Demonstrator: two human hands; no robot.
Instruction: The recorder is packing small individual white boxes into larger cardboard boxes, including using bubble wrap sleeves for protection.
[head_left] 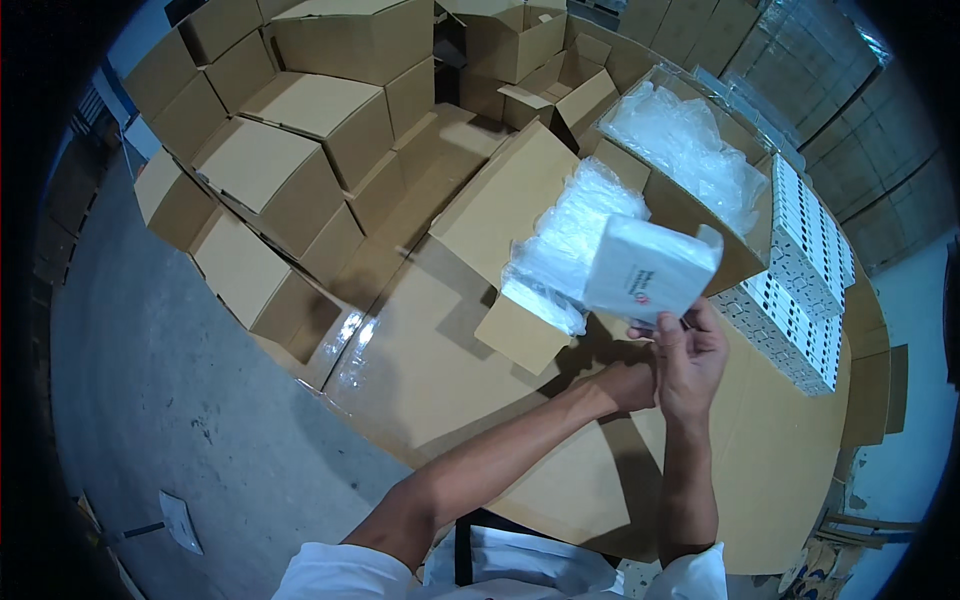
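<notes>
A flat, square white packet (pixel 650 270) with matte paper faces and a small red mark is held up over a cardboard-covered table (pixel 430 370). The right hand (pixel 690 360) pinches its lower edge between thumb and fingers. The left hand (pixel 630 385) sits just beside the right wrist, mostly hidden, so its grip cannot be told. Behind the packet stands an open brown carton (pixel 520 210) stuffed with crinkled clear plastic bags (pixel 570 240). Plain closed cartons (pixel 290 140) are stacked farther left.

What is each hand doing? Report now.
Left hand: mostly hidden behind the right; grip cannot be told.
Right hand: closed on the flat white square packet.
</notes>
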